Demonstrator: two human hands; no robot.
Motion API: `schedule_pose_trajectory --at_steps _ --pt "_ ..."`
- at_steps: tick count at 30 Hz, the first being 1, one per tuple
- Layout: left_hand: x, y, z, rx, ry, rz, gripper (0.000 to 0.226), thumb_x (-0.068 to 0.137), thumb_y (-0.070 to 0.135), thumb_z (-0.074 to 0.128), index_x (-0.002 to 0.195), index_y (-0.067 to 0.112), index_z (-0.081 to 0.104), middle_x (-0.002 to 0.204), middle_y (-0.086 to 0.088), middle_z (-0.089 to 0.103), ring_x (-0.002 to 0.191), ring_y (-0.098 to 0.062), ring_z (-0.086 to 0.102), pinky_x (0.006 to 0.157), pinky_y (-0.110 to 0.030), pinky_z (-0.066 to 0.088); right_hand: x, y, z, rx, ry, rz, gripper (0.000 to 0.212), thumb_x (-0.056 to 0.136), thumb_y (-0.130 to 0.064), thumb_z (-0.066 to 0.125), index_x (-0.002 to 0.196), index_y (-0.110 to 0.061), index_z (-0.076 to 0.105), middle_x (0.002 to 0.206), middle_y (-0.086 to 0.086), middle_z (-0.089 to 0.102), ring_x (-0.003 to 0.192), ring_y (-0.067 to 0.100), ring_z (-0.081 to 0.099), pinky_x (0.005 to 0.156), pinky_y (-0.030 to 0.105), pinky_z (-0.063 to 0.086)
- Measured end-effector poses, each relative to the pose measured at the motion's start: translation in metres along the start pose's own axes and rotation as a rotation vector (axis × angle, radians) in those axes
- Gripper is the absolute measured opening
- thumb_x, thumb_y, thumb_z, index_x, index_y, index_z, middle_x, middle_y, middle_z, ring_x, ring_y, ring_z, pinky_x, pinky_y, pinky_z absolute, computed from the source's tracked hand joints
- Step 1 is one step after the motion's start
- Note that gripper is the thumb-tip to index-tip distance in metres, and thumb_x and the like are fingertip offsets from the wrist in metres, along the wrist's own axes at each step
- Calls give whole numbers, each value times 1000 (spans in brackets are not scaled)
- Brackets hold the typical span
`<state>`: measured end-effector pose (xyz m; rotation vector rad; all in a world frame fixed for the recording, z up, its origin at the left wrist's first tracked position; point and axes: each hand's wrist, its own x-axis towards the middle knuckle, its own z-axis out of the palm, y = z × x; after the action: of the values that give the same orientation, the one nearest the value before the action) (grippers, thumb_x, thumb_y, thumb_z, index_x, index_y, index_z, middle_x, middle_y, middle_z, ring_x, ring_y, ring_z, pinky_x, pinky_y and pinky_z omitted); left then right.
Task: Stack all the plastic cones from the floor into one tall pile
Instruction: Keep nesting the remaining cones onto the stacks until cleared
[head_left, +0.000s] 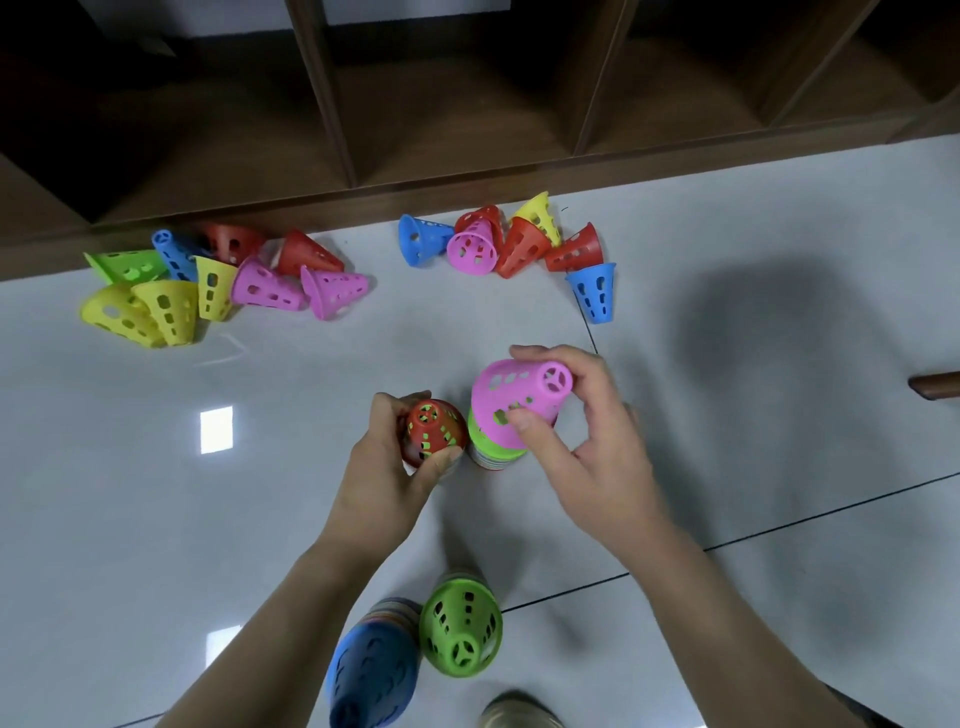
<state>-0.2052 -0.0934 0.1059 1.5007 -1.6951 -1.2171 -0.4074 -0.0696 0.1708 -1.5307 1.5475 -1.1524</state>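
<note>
Right grip (582, 441) pinches pink cone (519, 397), tip tilted up-right; left grip (400, 457) clasps red-topped stack (434, 431).

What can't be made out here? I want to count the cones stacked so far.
Head view, the only one:
- Pile under the pink cone: hidden by that cone and the right hand; layers uncountable.
- Red stack: base hidden by the left hand.
- Blue stack: blurred, cut by the bottom edge.
- Green stack: seen end-on, lower cones hidden.
</note>
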Motion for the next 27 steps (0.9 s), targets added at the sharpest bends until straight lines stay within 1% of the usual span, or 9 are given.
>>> schedule_pose_trajectory --at_steps 3,5,11,13,16,18,22,25,27 --pt "-1 -3 0 -24 3 8 46 85 25 79 116 25 45 117 11 64 87 1 60 76 -9 44 -1 25 15 -61 -49 45 40 89 -19 73 124 -30 55 127 -18 61 122 11 56 101 34 46" --pt "-1 -4 0 -25 10 7 46 85 30 78 115 29 43 122 15 63 94 -1 62 79 -13 47 -5 45 25 -105 -90 80 42 89 -20 73 125 -29 55 127 -18 61 121 11 56 100 38 47" --pt "0 -7 -1 1 12 13 50 83 34 80 117 34 42 130 21 59 110 -4 63 89 -28 54 -2 65 27 -24 -121 138 48 83 -29 75 127 -28 58 128 -16 63 123 13 58 101 35 49" --pt "1 -8 -4 -34 9 33 49 84 37 79 119 28 45 129 19 60 113 -7 64 94 -30 53 1 64 22 60 -137 138 51 82 -29 74 130 -25 57 130 -12 62 125 16 57 104 34 48" --pt "5 -4 -19 -106 61 114 45 93 43 61 125 13 52 127 8 62 122 -16 60 105 -36 48 15 71 12 196 33 67 39 94 -29 56 130 -14 54 133 4 61 129 22 56 108 33 43" --pt "20 -1 -32 -105 120 169 45 98 41 47 124 5 53 125 -2 63 121 -19 59 105 -40 46 40 94 5 155 225 160 34 99 -33 50 126 -12 55 128 1 62 125 18 57 106 29 43" --pt "83 7 -36 -16 192 88 31 104 37 42 118 13 55 115 0 64 106 -14 60 94 -34 50 96 161 -5 -163 413 398 47 93 -32 64 133 -9 52 128 2 57 118 13 54 99 18 39" --pt "141 4 -22 143 187 18 33 106 31 45 135 16 49 127 1 58 106 -9 55 86 -13 45 119 190 -6 -196 467 425 46 92 -28 66 131 -7 54 122 2 55 101 -5 52 92 14 44" --pt "176 3 -9 228 123 21 41 105 32 46 142 16 42 136 -4 52 114 -15 55 92 -20 46 123 204 -5 -234 515 412 49 90 -29 69 131 -6 55 121 5 56 109 9 52 96 18 41"
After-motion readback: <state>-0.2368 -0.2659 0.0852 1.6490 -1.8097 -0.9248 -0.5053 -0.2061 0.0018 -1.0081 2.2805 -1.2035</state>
